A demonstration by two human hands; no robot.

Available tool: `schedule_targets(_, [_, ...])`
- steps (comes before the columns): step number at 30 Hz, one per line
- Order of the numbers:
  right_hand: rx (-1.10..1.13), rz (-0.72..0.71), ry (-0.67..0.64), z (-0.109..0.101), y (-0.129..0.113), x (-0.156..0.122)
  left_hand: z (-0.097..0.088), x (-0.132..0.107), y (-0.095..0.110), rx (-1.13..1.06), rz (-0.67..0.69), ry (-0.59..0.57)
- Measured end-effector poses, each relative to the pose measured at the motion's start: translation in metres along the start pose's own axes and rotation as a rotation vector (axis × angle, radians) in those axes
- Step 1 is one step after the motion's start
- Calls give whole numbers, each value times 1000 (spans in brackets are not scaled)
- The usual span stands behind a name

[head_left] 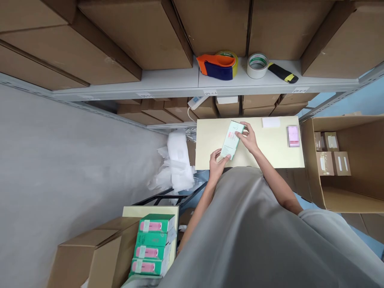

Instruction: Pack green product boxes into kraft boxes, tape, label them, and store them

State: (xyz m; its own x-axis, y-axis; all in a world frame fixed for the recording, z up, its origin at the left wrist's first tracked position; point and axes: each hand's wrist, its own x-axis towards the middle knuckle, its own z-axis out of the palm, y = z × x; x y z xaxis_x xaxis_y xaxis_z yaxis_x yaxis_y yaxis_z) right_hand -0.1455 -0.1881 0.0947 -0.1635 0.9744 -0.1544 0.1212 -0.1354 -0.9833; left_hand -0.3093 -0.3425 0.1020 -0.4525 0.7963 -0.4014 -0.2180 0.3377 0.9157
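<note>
Left hand point(217, 161) and right hand point(247, 137) are gripping a slim pale-green cardboard box point(231, 140) over the cream tabletop point(270, 154); four green pink-labelled boxes point(151, 244) are sitting stacked, untouched.

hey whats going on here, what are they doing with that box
A person holds a slim pale mint-green cardboard carton in both hands over a pale yellow tabletop: the left hand grips its near end, the right hand its far end. More green cartons with pink pictures are stacked at lower left, and an open brown cardboard box holding small brown packets stands to the right. An orange and blue tape dispenser lies on the grey shelf above.
</note>
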Motion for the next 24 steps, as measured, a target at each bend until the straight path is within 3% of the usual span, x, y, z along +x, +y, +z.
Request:
schedule_targets(4, [-32,-77,2,2,-14,-11,-3,22,-4,-287,-347,-23])
schedule_targets(7, [-160,-238,13,7,-21,-30,-2,45,1,-385,-502,-69])
schedule_targets(9, [-256,-348,-55,9,-21,-45,1,60,7,-410,-522,-94])
schedule_targets(12, [-330,-480,-269,12,-13,-64,8,78,17,-422,-491,-122])
schedule_targets(16, [-317,-563,-421,13,-5,-75,16,86,24,-406,-477,-199])
schedule_targets(20, [-319,-521,-396,9,-7,-72,22,75,21,-427,-428,-123])
schedule_targets(24, [-288,-398,-175,-1,-12,-48,19,48,7,-381,-497,14])
